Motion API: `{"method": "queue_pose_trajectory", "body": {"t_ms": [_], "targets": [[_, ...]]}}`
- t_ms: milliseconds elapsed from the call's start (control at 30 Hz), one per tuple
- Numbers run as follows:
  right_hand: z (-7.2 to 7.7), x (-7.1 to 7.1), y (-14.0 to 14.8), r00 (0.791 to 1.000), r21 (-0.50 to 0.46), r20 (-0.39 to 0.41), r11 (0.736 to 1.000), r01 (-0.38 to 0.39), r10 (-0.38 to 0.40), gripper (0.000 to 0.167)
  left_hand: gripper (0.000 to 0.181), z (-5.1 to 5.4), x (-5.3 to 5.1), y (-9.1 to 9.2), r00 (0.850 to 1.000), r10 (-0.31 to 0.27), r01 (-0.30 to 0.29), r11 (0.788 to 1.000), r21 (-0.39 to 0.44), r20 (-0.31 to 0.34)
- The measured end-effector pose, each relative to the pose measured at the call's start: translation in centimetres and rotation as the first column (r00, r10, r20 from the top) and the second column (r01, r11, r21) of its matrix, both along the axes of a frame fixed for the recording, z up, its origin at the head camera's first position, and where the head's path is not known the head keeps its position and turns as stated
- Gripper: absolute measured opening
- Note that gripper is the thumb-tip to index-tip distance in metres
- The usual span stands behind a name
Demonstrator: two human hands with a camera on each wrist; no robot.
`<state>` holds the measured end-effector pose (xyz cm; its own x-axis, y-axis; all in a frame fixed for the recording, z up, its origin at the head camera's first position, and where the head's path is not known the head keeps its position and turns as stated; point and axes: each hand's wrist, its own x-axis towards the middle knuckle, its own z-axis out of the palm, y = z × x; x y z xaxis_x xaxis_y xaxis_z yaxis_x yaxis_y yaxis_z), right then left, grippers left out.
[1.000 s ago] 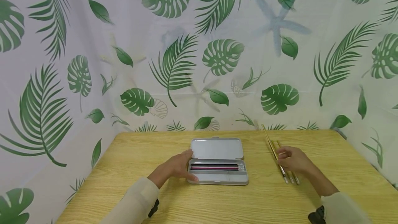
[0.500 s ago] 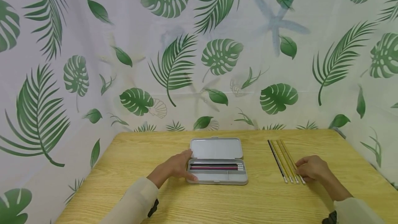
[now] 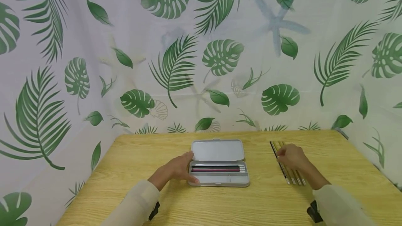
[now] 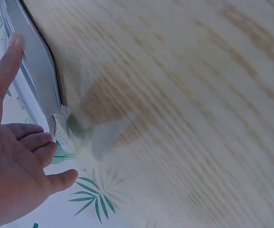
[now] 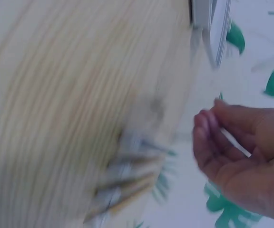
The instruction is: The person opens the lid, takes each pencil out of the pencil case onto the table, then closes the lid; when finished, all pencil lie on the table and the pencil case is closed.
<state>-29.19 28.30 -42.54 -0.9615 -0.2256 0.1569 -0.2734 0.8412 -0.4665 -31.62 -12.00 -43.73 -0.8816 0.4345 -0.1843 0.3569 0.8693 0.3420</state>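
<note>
1. Beside my right grip (image 3: 292, 157), toward 9 o'clock, the black pencil (image 3: 283, 172) is lying along 11-to-5 o'clock.
2. That nearer grip is hanging half curled, holding nothing visible.
3. My left grip (image 3: 179, 167) is holding the pencil case (image 3: 220, 184).

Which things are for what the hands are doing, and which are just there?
Probably part of the job:
Left hand, touching the pencil case
Right hand, by the loose pencils
Open pencil case
Pencils inside it
Loose pencils on the table

Just there:
Table underneath
Leafy cloth behind
</note>
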Motion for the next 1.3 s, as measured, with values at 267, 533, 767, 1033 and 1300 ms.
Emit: {"method": "queue_pose_trajectory", "body": {"t_ms": [267,533,767,1033,1300], "targets": [[-0.6,-1.5,-7.0,0.982,-0.184,0.049,0.968,-0.172,0.184,0.012,0.112,-0.1,0.1,0.1,1.000,-0.001,0.001,1.000,-0.006,-0.010],[-1.3,-1.6,-10.9,0.957,-0.118,0.160,0.967,-0.224,0.241,0.010,0.112,-0.2,0.0,0.0,1.000,-0.004,0.004,1.000,0.001,-0.007],[-1.6,-1.9,-12.3,0.953,-0.044,0.167,0.968,-0.247,0.251,0.010,0.112,-0.3,-0.1,-0.2,1.000,-0.008,0.008,1.000,-0.011,-0.011],[-1.3,-1.9,-13.5,0.960,0.085,0.185,0.970,-0.229,0.211,0.010,0.113,-0.3,-0.2,-0.2,1.000,-0.023,0.023,1.000,0.003,-0.004],[-1.1,-1.9,-13.8,0.952,0.100,0.215,0.964,-0.245,0.219,0.011,0.113,-0.4,-0.3,-0.4,1.000,-0.027,0.027,1.000,-0.002,-0.003]]}}
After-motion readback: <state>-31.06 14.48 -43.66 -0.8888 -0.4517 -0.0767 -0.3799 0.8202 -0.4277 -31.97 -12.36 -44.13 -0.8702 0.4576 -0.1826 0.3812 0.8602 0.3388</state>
